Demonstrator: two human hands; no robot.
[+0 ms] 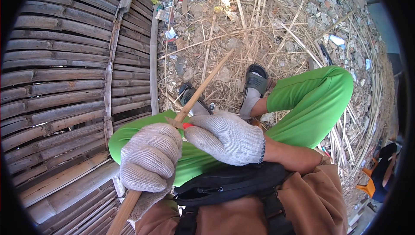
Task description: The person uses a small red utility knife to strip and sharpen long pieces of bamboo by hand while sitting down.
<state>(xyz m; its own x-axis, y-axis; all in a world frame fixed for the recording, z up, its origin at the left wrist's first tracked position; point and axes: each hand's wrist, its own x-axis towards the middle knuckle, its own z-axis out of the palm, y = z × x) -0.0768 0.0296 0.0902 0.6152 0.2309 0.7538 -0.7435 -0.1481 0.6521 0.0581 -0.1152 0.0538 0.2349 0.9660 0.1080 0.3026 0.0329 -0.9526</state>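
My left hand [151,157], in a white knitted glove, is wrapped round a long strip of bamboo or wood [207,81]. The strip slants from the lower edge up past my knees and narrows toward its far end. A matching glove covers my right hand [227,137], which is closed on a knife [187,125] with a red handle; most of the handle is hidden in the fingers. Its short blade lies against the strip just beyond my left fist.
Bamboo slats [65,75] form a surface on the left. Loose straw, sticks and scraps of litter [268,31] cover the ground. My green-trousered legs [311,105] are bent, with sandals [257,79] below. A black bag [229,183] lies across my lap.
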